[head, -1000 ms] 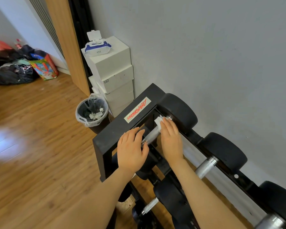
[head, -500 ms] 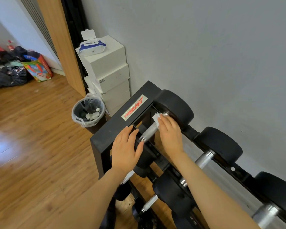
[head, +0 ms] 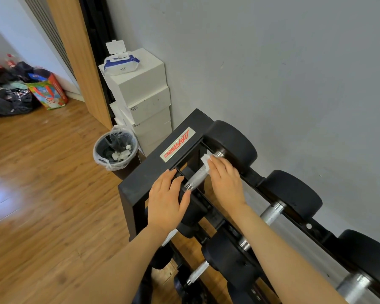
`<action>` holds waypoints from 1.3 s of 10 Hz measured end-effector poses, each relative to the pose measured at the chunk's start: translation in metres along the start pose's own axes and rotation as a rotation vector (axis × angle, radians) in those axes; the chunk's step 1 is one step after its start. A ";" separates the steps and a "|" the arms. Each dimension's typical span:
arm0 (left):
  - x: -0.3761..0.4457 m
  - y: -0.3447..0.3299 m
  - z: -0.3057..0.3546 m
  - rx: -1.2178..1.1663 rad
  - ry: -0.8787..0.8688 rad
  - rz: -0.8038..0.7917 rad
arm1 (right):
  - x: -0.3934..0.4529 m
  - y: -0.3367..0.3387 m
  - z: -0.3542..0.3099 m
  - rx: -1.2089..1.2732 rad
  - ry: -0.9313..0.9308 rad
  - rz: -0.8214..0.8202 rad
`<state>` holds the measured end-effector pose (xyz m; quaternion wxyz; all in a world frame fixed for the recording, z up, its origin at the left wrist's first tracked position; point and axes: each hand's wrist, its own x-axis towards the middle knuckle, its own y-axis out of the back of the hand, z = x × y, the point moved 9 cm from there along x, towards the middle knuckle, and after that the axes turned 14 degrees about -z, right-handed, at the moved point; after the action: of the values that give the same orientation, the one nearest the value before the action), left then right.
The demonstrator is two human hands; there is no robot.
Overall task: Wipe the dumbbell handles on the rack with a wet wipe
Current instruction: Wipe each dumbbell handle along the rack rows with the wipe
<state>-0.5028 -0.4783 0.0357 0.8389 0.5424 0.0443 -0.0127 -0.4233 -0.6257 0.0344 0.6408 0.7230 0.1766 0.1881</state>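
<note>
Grey wall behind, wooden floor [head: 42,205] below. Standing against that wall: black dumbbell rack [head: 140,183]. Pressing a white wet wipe [head: 205,161] onto the far end of the top dumbbell's steel handle [head: 196,178] with right hand [head: 225,179], fingers straight. Resting flat on the near weight (fingers relaxed, gripping nothing): left hand [head: 166,201]. Sitting beside the rack: lined bin [head: 115,149].

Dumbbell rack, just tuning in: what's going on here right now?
A person is wiping the end dumbbell's chrome handle on the black rack. The right hand presses a white wet wipe onto the handle's far end, near the wall-side weight head. The left hand rests flat on the near weight head, steadying it. The neighbouring handles are not being touched.
</note>
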 end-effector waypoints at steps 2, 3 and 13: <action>0.000 0.001 0.001 -0.007 -0.016 0.010 | 0.004 0.012 -0.001 -0.015 -0.142 0.067; 0.000 0.002 0.001 -0.016 -0.013 0.009 | -0.004 0.006 -0.001 0.069 -0.184 0.093; 0.000 0.003 0.001 0.015 -0.027 0.045 | 0.014 0.007 0.011 0.236 -0.158 0.098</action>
<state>-0.5028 -0.4781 0.0388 0.8355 0.5492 0.0205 -0.0014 -0.4054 -0.6290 0.0412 0.5534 0.8136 0.1109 0.1397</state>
